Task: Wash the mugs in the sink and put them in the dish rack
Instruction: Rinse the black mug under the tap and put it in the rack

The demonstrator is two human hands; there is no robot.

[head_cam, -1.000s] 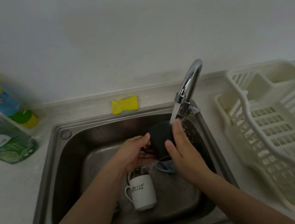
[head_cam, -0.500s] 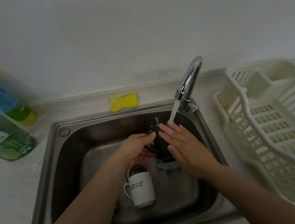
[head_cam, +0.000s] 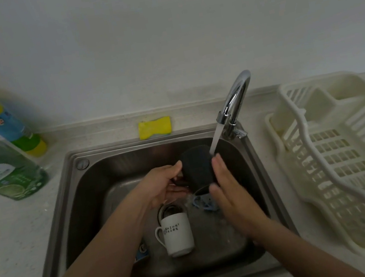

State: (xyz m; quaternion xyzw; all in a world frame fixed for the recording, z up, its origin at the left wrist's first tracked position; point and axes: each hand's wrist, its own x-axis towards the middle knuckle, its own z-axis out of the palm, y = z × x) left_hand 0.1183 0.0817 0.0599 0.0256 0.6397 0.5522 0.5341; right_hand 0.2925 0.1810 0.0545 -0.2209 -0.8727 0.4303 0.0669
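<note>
Head view: we hold the black mug [head_cam: 197,168] under the tap [head_cam: 234,103], left hand [head_cam: 164,185] gripping it, right hand [head_cam: 226,185] flat against it. The dish rack [head_cam: 337,148] lies right of the tap, nearer our right hand.

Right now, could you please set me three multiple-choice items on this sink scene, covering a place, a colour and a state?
1. Where does the white ceramic mug lie?
A. dish rack
B. steel sink basin
C. counter
2. What colour is the mug held under the tap?
A. black
B. red
C. yellow
3. The chrome tap is:
A. off
B. running
C. removed

Key: 1 B, it lies on the steel sink basin floor; 2 A, the black mug sits between the left hand and right hand; 3 B, a stream falls from the spout.
</note>
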